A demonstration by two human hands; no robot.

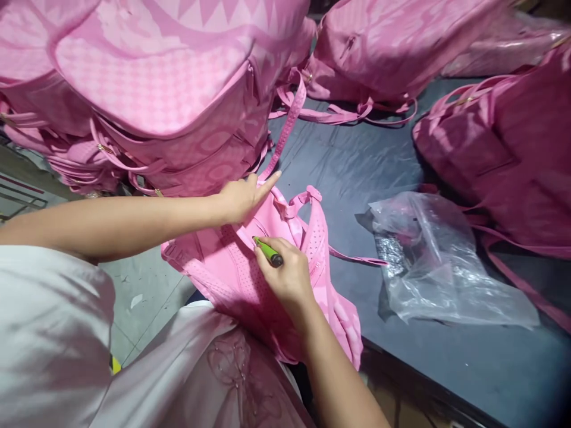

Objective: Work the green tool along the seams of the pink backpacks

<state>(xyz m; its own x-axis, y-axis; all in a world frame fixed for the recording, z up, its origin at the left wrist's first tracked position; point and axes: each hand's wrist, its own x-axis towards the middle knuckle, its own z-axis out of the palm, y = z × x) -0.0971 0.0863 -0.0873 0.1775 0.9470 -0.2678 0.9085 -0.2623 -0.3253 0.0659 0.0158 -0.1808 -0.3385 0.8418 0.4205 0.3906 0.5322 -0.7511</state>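
Observation:
A pink backpack [276, 297] with perforated straps leans tilted against my body at the table's edge. My left hand [245, 199] grips its upper edge, one finger stretched out and the others curled partly out of sight. Over the middle of the bag, my right hand [285, 273] is closed around a short green pen-like tool [268, 251] with a dark round end. The tool's tip points toward the bag's upper edge, close to my left hand; whether it touches the fabric I cannot tell.
A large pink backpack [156, 77] stands at the upper left. More pink backpacks [375, 47] sit at the back and a darker pink one [513, 148] at the right. A crumpled clear plastic bag [441, 267] lies on the dark table [446, 368]. Loose straps [357, 260] trail across it.

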